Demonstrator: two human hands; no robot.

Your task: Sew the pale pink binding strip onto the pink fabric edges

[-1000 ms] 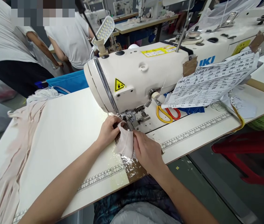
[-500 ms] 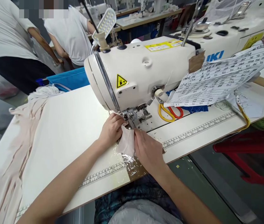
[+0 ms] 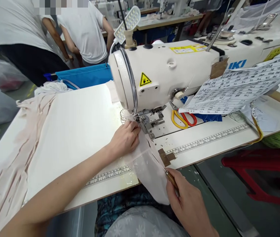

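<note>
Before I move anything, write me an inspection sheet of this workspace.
Surface: white table, printed ruler marks, brown tape near its front edge.
Job's things: pale fabric at the sewing machine, hanging past the table's edge.
Clutter: scissors, blue cloth, tape measure, toward the right.
Hands: left hand on fabric; right hand grips wooden-handled tool.
Cables: white lead beneath lamp.
Surroundings: two people in white tops beyond; red stool at right.

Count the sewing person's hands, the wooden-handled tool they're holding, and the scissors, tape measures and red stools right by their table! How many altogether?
Hands, left hand and right hand: 2
Wooden-handled tool: 1
Pair of scissors: 1
Tape measure: 1
Red stool: 1
Total: 6
</note>
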